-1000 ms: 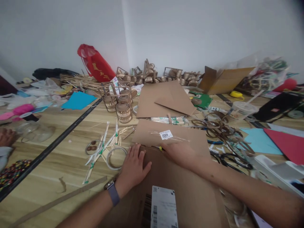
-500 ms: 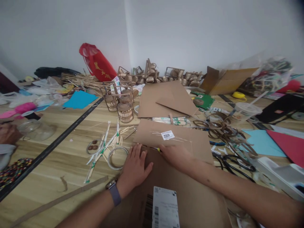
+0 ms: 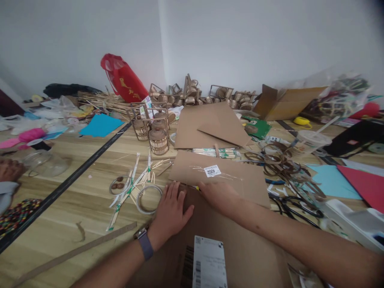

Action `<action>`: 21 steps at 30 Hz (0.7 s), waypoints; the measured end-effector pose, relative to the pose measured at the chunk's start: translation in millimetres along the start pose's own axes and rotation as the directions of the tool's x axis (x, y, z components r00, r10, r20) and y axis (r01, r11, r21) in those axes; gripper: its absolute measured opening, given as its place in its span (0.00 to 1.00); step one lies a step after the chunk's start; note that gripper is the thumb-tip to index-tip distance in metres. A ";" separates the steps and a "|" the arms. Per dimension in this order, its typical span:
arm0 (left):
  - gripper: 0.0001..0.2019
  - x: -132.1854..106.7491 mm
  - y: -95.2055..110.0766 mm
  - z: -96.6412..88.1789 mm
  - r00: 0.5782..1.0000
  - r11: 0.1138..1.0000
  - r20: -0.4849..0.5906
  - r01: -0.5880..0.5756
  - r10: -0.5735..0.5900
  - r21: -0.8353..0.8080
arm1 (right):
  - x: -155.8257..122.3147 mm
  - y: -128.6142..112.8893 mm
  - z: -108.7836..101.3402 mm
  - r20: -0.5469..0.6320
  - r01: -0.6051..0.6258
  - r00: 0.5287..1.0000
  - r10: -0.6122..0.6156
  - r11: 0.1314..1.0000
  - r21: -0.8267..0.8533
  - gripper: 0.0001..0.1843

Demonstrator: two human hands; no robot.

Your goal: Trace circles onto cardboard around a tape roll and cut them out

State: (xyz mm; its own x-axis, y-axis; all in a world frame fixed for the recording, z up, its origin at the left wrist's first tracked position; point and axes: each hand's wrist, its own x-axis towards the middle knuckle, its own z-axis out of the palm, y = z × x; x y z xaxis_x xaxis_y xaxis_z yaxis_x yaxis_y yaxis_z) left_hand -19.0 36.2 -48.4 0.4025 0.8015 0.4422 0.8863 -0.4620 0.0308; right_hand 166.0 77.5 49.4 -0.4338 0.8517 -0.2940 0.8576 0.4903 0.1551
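Observation:
My left hand (image 3: pixel 172 210) lies flat on the large cardboard sheet (image 3: pixel 240 234), fingers spread near its far edge. My right hand (image 3: pixel 220 198) is closed around a utility knife (image 3: pixel 197 187); only a bit of yellow and a thin dark blade pointing left show, most of it being hidden by the fingers. The blade lies along the seam between the large sheet and a smaller cardboard piece (image 3: pixel 180 166) with a white "4002" label (image 3: pixel 212 171). A big shipping label (image 3: pixel 209 260) is stuck on the large sheet, close to me.
Left of the cardboard lie tape rolls (image 3: pixel 149 199) and thin sticks (image 3: pixel 135 188). Small woven baskets (image 3: pixel 158 140) stand behind them. Scissors (image 3: pixel 300 206), brown strips (image 3: pixel 276 154) and a plastic cup (image 3: pixel 313 140) are on the right. Another person's hand (image 3: pixel 11 170) is at the far left.
My right hand and the knife have shifted slightly left along the seam, towards my left hand. The left hand stays in place on the cardboard.

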 end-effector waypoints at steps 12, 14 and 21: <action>0.19 -1.8 -0.2 3.0 1.000 0.999 0.015 0.023 -0.023 -0.028 | -2.1 -11.5 -13.3 0.057 -0.037 0.998 0.039 0.998 -0.043 0.14; 0.20 -1.4 -1.2 2.5 1.000 0.999 0.017 0.020 -0.019 -0.029 | -1.3 -11.7 -15.9 0.062 -0.033 0.997 0.036 0.998 -0.061 0.14; 0.18 1.0 -2.2 -0.4 0.999 0.999 0.027 0.021 -0.020 -0.037 | -3.3 5.8 -7.9 0.062 0.018 0.998 -0.010 0.992 -0.125 0.11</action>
State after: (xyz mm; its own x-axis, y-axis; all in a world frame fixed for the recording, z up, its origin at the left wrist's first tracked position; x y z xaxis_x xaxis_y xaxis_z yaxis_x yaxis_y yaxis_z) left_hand -20.6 37.9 -47.7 0.3909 0.8206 0.4170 0.8855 -0.4589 0.0728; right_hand 170.2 78.9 58.7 -0.4243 0.8337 -0.3534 0.8085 0.5245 0.2668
